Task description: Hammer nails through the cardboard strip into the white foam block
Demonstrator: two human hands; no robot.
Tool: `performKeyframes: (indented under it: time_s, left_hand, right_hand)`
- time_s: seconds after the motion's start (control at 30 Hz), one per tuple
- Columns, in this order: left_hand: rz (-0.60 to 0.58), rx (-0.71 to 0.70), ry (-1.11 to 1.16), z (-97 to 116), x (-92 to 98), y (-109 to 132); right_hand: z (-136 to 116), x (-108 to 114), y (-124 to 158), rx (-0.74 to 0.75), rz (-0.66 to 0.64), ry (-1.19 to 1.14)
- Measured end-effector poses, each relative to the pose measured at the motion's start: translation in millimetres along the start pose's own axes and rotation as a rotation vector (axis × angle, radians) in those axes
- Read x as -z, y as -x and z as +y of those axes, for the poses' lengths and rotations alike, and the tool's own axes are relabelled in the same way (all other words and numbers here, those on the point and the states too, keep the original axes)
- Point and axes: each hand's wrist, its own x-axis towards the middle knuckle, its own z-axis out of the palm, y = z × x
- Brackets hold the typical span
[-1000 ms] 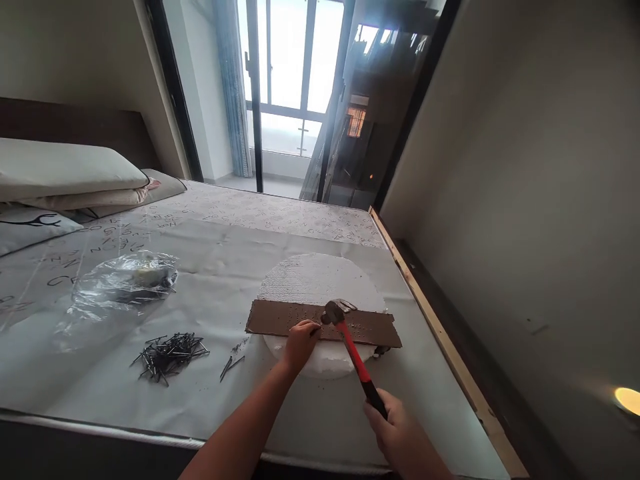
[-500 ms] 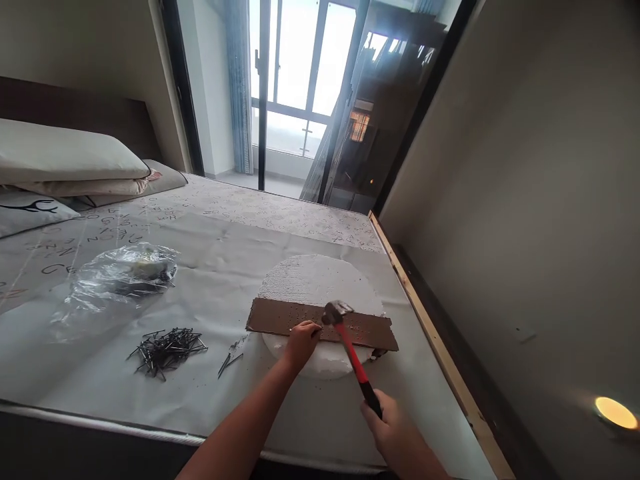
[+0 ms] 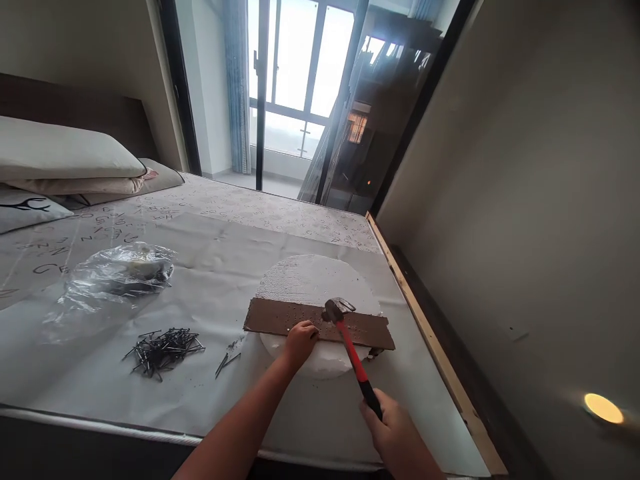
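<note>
A claw hammer with a red and black handle is gripped in my right hand. Its head is over the middle of a brown board marked with many small dots or holes. On the board's near edge rests my left hand, fingers closed just left of the hammer head. A tiny pale speck shows beside that hand; what the fingers pinch, if anything, is hidden. Beneath the board lies a white round slab with a rough top. A pile of nails and a few loose nails lie to the left.
A clear plastic bag with dark contents lies behind the nails. Grey sheeting covers part of the mattress. Pillows are stacked at the far left. A wooden rail runs along the right side by the wall.
The view has shifted slightly. The hammer head stays over the board close to my left hand, with little visible movement, and both hands keep their places.
</note>
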Motion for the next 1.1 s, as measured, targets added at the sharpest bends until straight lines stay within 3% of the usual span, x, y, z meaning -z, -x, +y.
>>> performKeyframes:
  time_s: [0.1, 0.2, 0.37, 0.5, 0.6, 0.77, 0.9, 1.1]
  left_hand:
    - [0.015, 0.011, 0.065, -1.1, 4.4, 0.0]
    - [0.132, 0.031, 0.171, -2.1, 20.3, 0.2]
    - [0.425, 0.133, 0.226, -1.7, 70.9, 5.3]
    - [0.486, 0.286, 0.101, -25.1, 113.7, 33.5]
    - [0.399, 0.429, -0.075, -62.5, 135.3, 71.8]
    - [-0.024, 0.576, -0.325, -110.2, 143.1, 124.0]
    - [-0.170, 0.611, -0.443, -118.4, 134.2, 129.7]
    - [-0.268, 0.672, -0.544, -119.9, 126.6, 116.9]
  right_hand:
    - [3.6, -6.8, -1.8, 0.022, 0.019, -0.008]
    - [12.5, -16.5, -8.2, -0.024, -0.025, 0.006]
    - [13.4, -12.5, -9.1, -0.024, -0.014, -0.020]
    - [11.7, -10.2, -5.2, 0.014, 0.031, -0.093]
    - [27.3, -25.8, -6.9, -0.083, -0.055, -0.309]
    - [63.2, -56.3, -11.2, -0.267, -0.187, -0.760]
    - [78.9, -60.4, -14.6, -0.302, -0.273, -1.021]
    - [90.3, -58.8, -20.1, -0.267, -0.328, -1.121]
